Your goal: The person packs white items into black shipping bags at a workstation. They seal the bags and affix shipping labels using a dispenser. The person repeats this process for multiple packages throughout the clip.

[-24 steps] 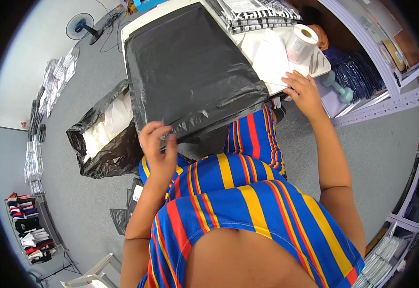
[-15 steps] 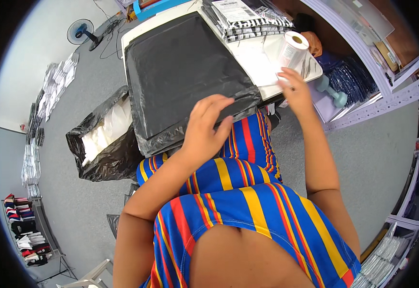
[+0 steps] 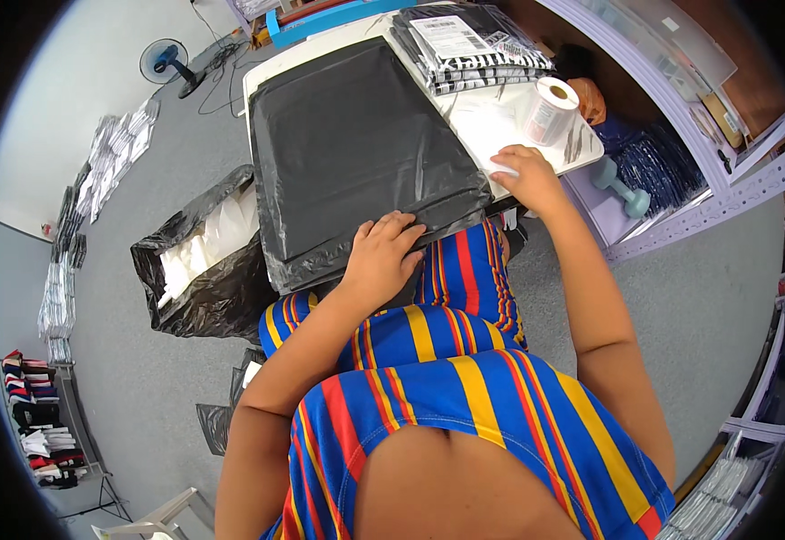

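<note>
A black plastic package (image 3: 347, 144) lies on the white table (image 3: 257, 74). My left hand (image 3: 379, 256) rests on its near edge, fingers spread over the plastic. By the package's right side, my right hand (image 3: 527, 180) pinches white paper (image 3: 487, 135). A roll of white labels (image 3: 550, 112) stands behind that hand, and a stack of printed plastic packages (image 3: 469, 54) with a white label on top lies at the back right of the table.
A black bag of white plastic (image 3: 208, 256) is left of the table. A shelving unit (image 3: 721, 193) on the right holds a dumbbell (image 3: 620, 186) and dark packages. A fan (image 3: 172, 65), cables, piles along the wall (image 3: 122, 148) and a clothes rack (image 3: 46, 423) stand around.
My left hand has moved right along the package's near edge and now lies on it. My right hand has shifted left onto the white paper, its fingers closing on it.
</note>
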Available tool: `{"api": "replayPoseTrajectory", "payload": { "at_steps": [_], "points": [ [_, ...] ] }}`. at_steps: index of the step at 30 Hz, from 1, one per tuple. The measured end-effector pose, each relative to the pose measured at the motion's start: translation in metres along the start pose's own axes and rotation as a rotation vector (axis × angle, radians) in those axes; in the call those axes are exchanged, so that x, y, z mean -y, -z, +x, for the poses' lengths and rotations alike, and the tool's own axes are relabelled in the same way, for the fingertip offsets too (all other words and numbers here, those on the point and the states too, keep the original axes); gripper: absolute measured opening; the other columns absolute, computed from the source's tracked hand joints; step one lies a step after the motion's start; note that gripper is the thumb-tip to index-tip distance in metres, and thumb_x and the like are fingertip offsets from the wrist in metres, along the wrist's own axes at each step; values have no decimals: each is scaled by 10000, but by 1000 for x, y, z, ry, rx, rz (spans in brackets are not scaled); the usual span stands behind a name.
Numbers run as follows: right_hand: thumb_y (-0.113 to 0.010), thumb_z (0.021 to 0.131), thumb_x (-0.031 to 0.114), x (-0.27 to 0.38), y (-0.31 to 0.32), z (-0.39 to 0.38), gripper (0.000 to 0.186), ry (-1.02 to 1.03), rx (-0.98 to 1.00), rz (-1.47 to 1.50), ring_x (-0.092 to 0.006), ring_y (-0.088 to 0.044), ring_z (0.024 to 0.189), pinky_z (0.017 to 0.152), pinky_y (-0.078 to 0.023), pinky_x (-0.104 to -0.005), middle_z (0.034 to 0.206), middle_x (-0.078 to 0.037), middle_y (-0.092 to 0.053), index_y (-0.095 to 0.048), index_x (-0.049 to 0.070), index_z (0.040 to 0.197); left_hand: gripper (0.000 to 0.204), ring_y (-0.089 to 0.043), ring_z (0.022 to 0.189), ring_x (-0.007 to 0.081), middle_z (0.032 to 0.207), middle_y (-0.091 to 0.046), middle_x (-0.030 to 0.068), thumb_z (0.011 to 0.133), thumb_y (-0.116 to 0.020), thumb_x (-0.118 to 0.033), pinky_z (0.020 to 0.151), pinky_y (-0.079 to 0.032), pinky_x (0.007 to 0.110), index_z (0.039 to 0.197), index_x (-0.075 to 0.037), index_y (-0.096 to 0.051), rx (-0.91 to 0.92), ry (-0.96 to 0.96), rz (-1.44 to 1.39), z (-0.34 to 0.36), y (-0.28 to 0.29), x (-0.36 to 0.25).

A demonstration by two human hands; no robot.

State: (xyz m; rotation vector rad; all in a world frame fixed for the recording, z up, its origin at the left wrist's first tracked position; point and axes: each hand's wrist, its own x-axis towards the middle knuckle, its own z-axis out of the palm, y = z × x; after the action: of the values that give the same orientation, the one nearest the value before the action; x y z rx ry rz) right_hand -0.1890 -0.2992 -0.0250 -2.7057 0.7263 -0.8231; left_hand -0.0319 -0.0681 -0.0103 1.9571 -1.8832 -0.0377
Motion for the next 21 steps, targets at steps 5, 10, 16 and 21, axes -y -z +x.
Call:
{"api": "replayPoseTrajectory", "payload": {
  "at_steps": [5, 10, 16, 21],
  "points": [
    [-589, 701, 170, 2, 0, 3, 145, -118, 62, 5, -245, -512, 856, 758, -418, -329, 873, -47, -574, -638, 100, 819, 329, -430, 1080, 250, 1105, -489, 75, 706, -591, -135, 891, -320, 412, 1027, -77, -542, -53, -18, 4, -4, -6, 3],
    [-584, 704, 163, 8, -3, 5, 106, -157, 41, -13, -251, -511, 828, 732, -417, -341, 796, -69, -553, -624, 81, 758, 269, -463, 1036, 248, 1063, -518, 73, 721, -577, -144, 877, -332, 392, 980, -76, -570, -54, -2, -39, 2, -1, 3],
    [-581, 715, 152, 6, -11, 9, 92, -141, -28, -92, -268, -511, 811, 708, -418, -357, 767, -106, -539, -599, 64, 737, 263, -481, 1002, 251, 1042, -527, 83, 725, -579, -152, 876, -333, 390, 974, -71, -568, -32, 20, -68, 4, 3, 4],
    [-546, 773, 147, 5, -10, 26, 121, -264, -326, 274, -200, -519, 720, 639, -420, -322, 760, -78, -542, -573, 30, 790, 370, -470, 1011, 294, 1058, -516, 116, 681, -626, -105, 858, -358, 393, 1034, -53, -530, -293, 51, -364, 40, 19, -11]
  ]
}}
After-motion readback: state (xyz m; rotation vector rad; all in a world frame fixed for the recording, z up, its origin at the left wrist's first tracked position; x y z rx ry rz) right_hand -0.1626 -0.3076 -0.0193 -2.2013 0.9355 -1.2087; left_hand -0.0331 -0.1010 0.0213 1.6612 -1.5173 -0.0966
